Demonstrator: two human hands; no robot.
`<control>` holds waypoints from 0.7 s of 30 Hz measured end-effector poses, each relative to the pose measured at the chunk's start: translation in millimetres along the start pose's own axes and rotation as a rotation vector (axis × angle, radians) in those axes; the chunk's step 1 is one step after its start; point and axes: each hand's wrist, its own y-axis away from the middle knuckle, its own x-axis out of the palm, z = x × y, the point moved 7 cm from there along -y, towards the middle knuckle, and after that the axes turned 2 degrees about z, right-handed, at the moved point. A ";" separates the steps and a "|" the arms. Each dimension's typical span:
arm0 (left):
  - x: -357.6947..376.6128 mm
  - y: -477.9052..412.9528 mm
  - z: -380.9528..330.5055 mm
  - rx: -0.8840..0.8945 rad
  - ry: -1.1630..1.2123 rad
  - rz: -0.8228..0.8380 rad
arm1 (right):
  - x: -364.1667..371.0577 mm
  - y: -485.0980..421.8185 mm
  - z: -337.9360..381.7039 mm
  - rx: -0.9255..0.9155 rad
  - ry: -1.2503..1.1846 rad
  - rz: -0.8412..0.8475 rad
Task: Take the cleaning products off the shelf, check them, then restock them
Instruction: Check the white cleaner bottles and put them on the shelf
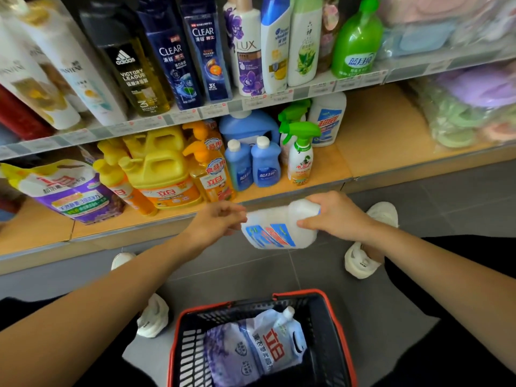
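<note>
A white cleaner bottle [275, 227] with a blue and red label lies on its side in mid-air in front of the lower shelf [349, 163]. My right hand [337, 215] grips its upper end from the right. Just left of the bottle's base is my left hand [220, 219], fingers loosely curled; I cannot tell whether it touches. On the lower shelf stand a matching white bottle [326, 118], green-trigger spray bottles [300, 155], two small blue bottles [252, 164], a large blue jug [248, 127] and yellow dish-soap bottles [162, 174].
A black basket with a red rim [339, 331] sits on the grey floor between my white shoes, holding a lavender refill pouch [251, 347]. A purple detergent bag [69, 191] lies at the shelf's left. Shampoo bottles line the upper shelf [251, 101]. Bare shelf board shows right of the white bottle.
</note>
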 end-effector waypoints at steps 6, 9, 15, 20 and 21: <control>-1.9 -10.1 -19.2 0.275 -0.499 0.022 | 43.1 -19.7 -43.2 0.099 0.308 0.180; -1.6 -20.4 -33.5 0.343 -0.615 -0.005 | 63.1 -22.0 -71.1 0.151 0.376 0.244; 33.1 -69.7 -88.4 0.497 -0.657 -0.063 | 70.9 -25.2 -104.4 0.172 0.248 0.222; 67.0 -109.8 -140.2 0.727 -0.728 -0.198 | 62.3 -25.2 -106.0 0.124 0.172 0.251; 72.1 -117.5 -147.3 0.771 -0.791 -0.222 | 59.7 -25.1 -105.1 0.125 0.156 0.267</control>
